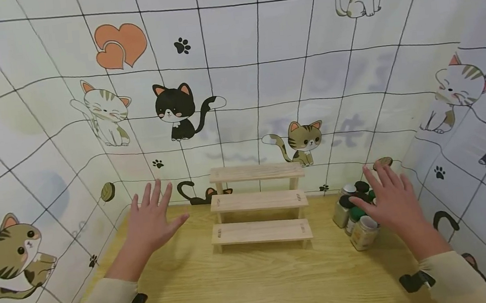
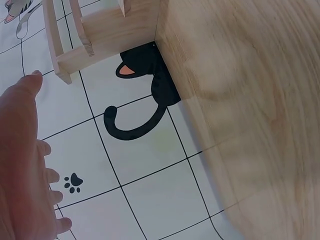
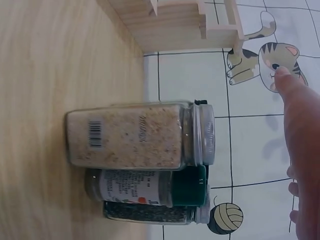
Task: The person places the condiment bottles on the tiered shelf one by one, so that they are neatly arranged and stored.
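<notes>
My left hand is held out above the left of the table, fingers straight and spread, with nothing in it. On the other side my right hand is likewise spread and holds nothing. It hovers beside a cluster of spice jars, covering some of them. In the right wrist view a square glass jar with pale grains and a silver lid stands by a green-capped bottle and a jar of dark contents. Between the hands stands a three-tier wooden rack, its shelves bare.
The wooden table meets a white, cat-printed cloth wall close behind the rack. Similar cloth walls rise at the left and right. The jars stand right of the rack, near the back right corner.
</notes>
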`<state>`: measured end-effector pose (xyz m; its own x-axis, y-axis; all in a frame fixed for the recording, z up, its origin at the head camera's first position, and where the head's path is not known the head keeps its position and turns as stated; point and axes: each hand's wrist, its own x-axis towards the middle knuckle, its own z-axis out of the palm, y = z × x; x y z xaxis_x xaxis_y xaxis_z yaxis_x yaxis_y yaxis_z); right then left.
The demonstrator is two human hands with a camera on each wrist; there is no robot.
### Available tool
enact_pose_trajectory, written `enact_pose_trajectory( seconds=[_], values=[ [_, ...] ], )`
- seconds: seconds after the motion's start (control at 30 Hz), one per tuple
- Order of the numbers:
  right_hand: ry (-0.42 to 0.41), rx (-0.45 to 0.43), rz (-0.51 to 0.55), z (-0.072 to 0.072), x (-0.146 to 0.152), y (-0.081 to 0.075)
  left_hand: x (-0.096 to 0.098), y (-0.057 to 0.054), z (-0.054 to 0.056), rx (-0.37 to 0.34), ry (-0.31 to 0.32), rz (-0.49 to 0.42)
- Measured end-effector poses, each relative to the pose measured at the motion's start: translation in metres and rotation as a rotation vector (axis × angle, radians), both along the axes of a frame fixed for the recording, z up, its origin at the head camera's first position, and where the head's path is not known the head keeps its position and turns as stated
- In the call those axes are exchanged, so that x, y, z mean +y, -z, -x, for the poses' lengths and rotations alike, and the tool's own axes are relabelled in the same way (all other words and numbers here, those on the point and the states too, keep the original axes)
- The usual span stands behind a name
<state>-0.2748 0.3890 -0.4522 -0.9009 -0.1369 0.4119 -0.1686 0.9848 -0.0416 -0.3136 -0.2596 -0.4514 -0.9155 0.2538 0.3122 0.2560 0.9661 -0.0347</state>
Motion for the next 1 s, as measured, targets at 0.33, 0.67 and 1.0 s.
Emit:
enact_pose_trajectory(
  seconds=[0.33, 0.67, 1.0],
  values=[
    [-0.044, 0.031, -0.015, -0.020, -0.012, 0.013, 0.009, 0.015, -0.011, 0.014, 0.045, -0.070],
    [-0.080, 0.115, 0.042, -0.040, -0.010, 0.032, 0.030, 0.040, -0.017, 0.003, 0.159, -0.277],
    [-0.033, 0.144, 0.112, -0.054, -0.010, 0.049, 0.045, 0.067, -0.009, -0.004, 0.235, -0.431]
  ],
)
